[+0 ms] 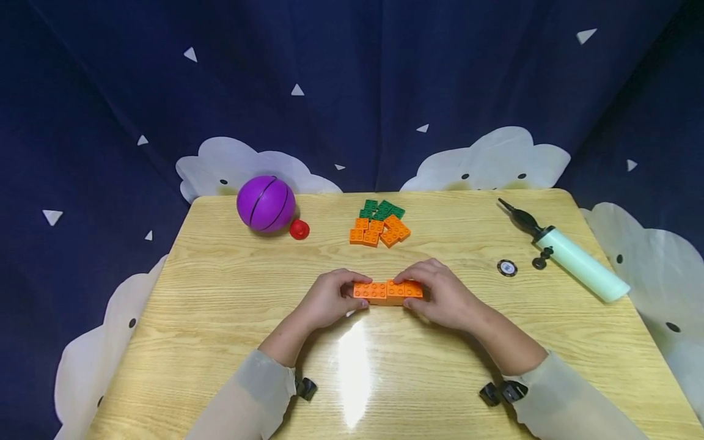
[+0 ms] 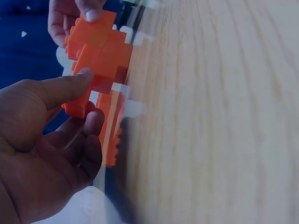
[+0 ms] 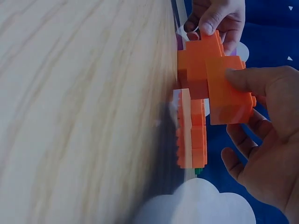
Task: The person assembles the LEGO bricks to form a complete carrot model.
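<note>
The fingers (image 1: pixel 357 277) of the left hand (image 1: pixel 328 301) are bent into a pinch, parted by about the thickness of the orange brick assembly (image 1: pixel 378 291), whose left end they hold with the thumb on the near side and the index finger across on the far side. The right hand (image 1: pixel 442 294) grips the other end likewise, its thumb against the near face and its fingertips along the far edge, so that the assembly spans the gap between the two hands, lying crosswise above the middle of the wooden table (image 1: pixel 220 318). Both wrist views show it stepped, with a lower part set between the overhanging ends that the fingers pinch; whether its lowest face touches the table I cannot tell. Beyond the fingers, well apart from them, lie loose orange bricks (image 1: pixel 363 237) with green bricks (image 1: pixel 383 212) just behind. A purple ball (image 1: pixel 266 205) and a small red piece (image 1: pixel 299 230) sit farther left; a round chip (image 1: pixel 507 267), a black pawn-like piece (image 1: pixel 542 258) and a pale green pump (image 1: pixel 583 266) lie to the right.
</note>
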`<state>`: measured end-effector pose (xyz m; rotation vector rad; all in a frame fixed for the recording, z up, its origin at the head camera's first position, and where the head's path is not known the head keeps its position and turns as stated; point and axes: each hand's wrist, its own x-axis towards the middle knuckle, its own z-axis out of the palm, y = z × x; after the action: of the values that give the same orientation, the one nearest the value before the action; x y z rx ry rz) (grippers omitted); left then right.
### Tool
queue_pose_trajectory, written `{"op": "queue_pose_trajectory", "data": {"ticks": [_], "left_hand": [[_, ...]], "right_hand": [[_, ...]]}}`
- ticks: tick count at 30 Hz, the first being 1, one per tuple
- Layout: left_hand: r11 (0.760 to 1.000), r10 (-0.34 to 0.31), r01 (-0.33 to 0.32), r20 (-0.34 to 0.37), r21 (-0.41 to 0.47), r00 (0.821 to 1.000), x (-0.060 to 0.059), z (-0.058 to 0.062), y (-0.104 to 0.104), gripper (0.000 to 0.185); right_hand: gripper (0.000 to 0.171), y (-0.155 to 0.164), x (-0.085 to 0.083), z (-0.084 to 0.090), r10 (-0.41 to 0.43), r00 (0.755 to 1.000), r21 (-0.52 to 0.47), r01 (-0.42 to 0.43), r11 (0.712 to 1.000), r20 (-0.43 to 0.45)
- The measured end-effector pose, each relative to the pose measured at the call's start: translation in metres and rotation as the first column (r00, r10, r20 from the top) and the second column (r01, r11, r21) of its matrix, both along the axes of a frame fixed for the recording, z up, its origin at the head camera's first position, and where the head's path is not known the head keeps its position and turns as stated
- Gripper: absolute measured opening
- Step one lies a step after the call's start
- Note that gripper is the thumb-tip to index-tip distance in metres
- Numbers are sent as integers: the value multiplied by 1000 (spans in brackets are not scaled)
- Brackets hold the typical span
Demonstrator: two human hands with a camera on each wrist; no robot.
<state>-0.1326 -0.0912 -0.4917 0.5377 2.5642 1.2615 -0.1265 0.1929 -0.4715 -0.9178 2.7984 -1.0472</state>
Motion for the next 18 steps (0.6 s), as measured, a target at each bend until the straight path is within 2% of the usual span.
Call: {"op": "queue_pose_trajectory", "data": {"ticks": [10,18], "left_hand": [[1000,-9,9,4,-5,1000,0,-2,0,43],[1000,-25,25,4,-5,1000,-2,-1,-2,44]], "right_hand": [[48,17,3,-6,-63,997,41,61,997,52],[47,24,4,-15,-106,985,48,100,994,139]]}}
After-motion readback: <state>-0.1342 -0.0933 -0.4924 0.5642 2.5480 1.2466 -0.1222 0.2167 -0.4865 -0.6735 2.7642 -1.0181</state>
